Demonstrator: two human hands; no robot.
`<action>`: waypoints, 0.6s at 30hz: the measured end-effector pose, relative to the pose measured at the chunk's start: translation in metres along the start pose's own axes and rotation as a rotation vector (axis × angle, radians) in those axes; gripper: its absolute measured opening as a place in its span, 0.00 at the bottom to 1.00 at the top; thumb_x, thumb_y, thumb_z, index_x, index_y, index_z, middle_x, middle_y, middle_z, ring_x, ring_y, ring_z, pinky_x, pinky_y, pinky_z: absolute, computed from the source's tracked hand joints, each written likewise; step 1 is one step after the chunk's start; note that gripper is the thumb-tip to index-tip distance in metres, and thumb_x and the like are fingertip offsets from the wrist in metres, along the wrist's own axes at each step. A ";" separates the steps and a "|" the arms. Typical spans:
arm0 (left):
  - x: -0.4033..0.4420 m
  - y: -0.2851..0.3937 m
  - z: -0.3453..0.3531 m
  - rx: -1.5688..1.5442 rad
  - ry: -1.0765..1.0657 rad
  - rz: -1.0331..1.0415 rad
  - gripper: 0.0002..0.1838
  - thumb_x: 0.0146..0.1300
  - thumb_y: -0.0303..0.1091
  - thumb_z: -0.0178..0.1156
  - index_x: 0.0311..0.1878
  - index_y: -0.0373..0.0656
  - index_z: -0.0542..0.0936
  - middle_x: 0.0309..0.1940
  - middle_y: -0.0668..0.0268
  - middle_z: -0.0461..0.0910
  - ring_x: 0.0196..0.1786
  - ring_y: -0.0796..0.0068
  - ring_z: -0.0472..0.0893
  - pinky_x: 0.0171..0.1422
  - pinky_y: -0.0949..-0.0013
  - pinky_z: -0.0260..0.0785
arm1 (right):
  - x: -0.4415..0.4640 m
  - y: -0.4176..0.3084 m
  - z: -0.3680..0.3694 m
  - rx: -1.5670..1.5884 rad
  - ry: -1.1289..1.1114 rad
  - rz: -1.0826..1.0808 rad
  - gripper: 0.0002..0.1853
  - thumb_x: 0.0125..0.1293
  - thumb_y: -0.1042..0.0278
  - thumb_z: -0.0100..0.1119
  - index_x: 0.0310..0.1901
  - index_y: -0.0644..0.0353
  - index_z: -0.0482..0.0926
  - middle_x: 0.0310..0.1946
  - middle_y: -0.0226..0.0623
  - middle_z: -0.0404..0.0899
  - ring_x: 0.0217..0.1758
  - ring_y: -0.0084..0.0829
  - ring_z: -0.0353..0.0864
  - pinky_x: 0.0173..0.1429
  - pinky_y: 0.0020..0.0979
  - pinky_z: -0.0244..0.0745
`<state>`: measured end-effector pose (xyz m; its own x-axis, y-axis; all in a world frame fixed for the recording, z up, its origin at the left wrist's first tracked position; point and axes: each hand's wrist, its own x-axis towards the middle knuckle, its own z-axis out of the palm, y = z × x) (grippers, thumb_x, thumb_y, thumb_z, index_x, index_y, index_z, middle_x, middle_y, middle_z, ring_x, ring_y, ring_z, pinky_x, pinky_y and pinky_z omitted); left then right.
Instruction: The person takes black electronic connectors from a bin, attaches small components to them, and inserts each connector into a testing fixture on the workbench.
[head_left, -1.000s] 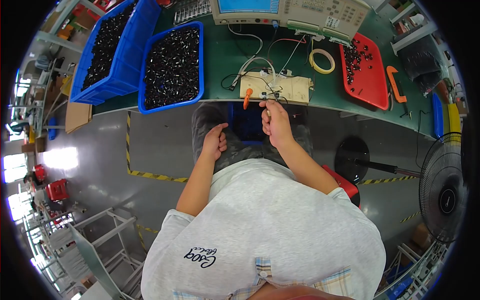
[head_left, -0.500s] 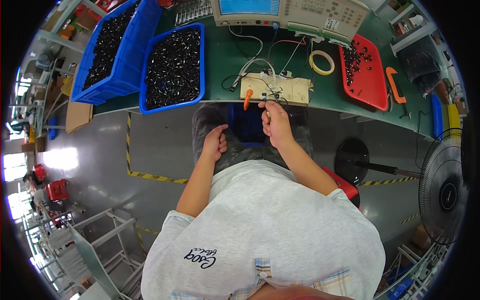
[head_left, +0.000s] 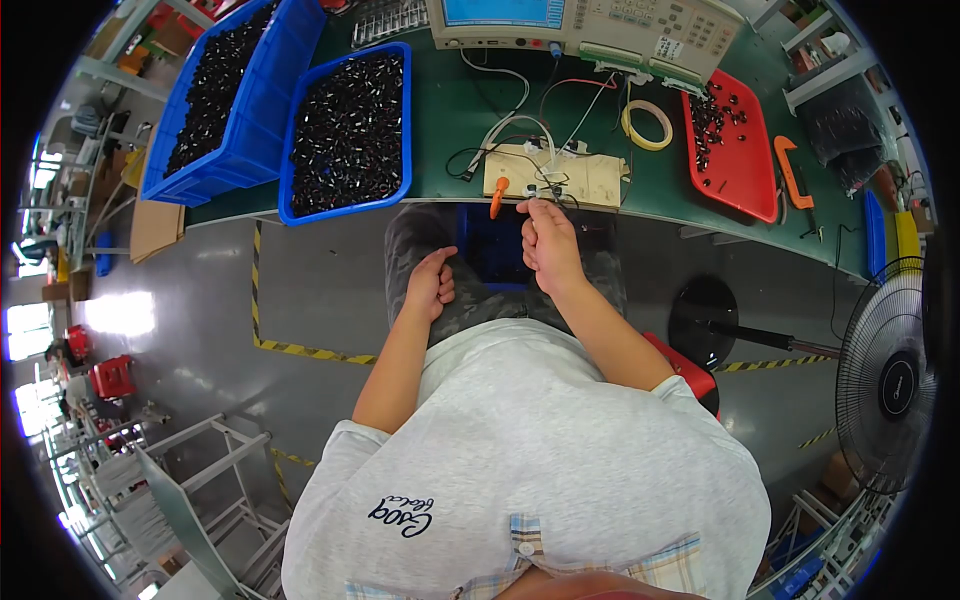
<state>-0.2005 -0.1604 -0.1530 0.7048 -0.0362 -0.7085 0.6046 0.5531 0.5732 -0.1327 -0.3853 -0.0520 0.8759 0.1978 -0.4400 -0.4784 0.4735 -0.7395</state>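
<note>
My right hand (head_left: 549, 243) is at the front edge of the bench, fingers pinched together just below a beige fixture board (head_left: 600, 178). Whatever sits in that pinch is too small to make out. Dark wires and small clips (head_left: 545, 190) lie on the board right above the fingertips. An orange-handled tool (head_left: 499, 196) hangs over the board's front edge, left of this hand. Over my left thigh rests my left hand (head_left: 430, 284), its fingers curled in and one finger pointing forward. Its palm is hidden, so anything inside cannot be seen.
A blue tray (head_left: 407, 150) and a deeper blue bin (head_left: 235, 150) hold many small black parts. Behind the board stands a bench meter (head_left: 640, 35). Yellow tape roll (head_left: 648, 143), red tray (head_left: 755, 185) and orange clamp (head_left: 790, 172) lie rightward. A blue container (head_left: 490, 270) sits below the bench.
My right hand has shifted very slightly at the board's edge, its fingers still pinched. The left hand stays where it was. The whole view has moved a little.
</note>
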 end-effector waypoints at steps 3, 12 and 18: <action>0.001 0.000 -0.001 -0.012 -0.009 -0.002 0.17 0.80 0.43 0.49 0.62 0.44 0.75 0.19 0.75 0.61 0.16 0.83 0.57 0.19 0.75 0.49 | -0.002 -0.001 0.004 0.073 -0.019 0.027 0.14 0.82 0.54 0.49 0.47 0.56 0.75 0.19 0.21 0.63 0.13 0.14 0.55 0.16 0.21 0.50; -0.003 -0.001 0.002 0.003 -0.009 -0.001 0.17 0.80 0.43 0.48 0.63 0.44 0.74 0.19 0.75 0.60 0.17 0.83 0.57 0.19 0.75 0.49 | -0.004 -0.010 0.010 0.172 -0.033 0.113 0.14 0.83 0.53 0.47 0.48 0.56 0.73 0.22 0.21 0.62 0.15 0.15 0.55 0.17 0.22 0.50; -0.002 -0.001 0.002 0.002 -0.010 0.007 0.18 0.80 0.43 0.48 0.63 0.44 0.74 0.19 0.75 0.61 0.16 0.83 0.57 0.19 0.75 0.49 | -0.004 -0.011 0.008 0.183 -0.054 0.123 0.14 0.82 0.53 0.48 0.48 0.56 0.73 0.21 0.21 0.62 0.15 0.15 0.55 0.17 0.22 0.50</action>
<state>-0.2023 -0.1623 -0.1515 0.7127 -0.0402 -0.7003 0.6003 0.5515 0.5793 -0.1304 -0.3845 -0.0378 0.8160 0.3068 -0.4898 -0.5670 0.5896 -0.5752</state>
